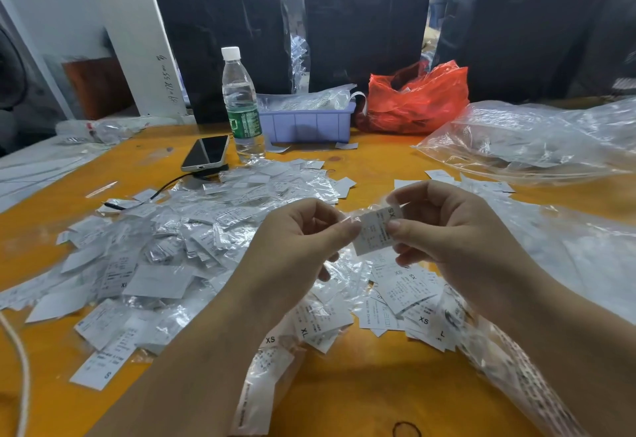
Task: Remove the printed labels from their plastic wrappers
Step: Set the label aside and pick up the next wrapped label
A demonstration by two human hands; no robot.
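Non-task items, clock positions from table centre:
- Orange tabletop (361,398), bare patch at 6.
- Water bottle (241,106) at 11: upright, clear, white cap on, green label.
- Phone (205,153) just left of the bottle, screen dark, raised on something; a dark cable (165,186) runs from it toward 9.
- Lilac plastic bin (309,124) at 12, just right of the bottle.
- Red plastic bag (418,99) at 1, crumpled, near the bin's right end.
- Large clear plastic bag (537,140) at 2, lying flat.
- White cord (21,378) at 8, along the left edge.
- Black bagged bundles (364,20) standing behind the table, 11 to 2.
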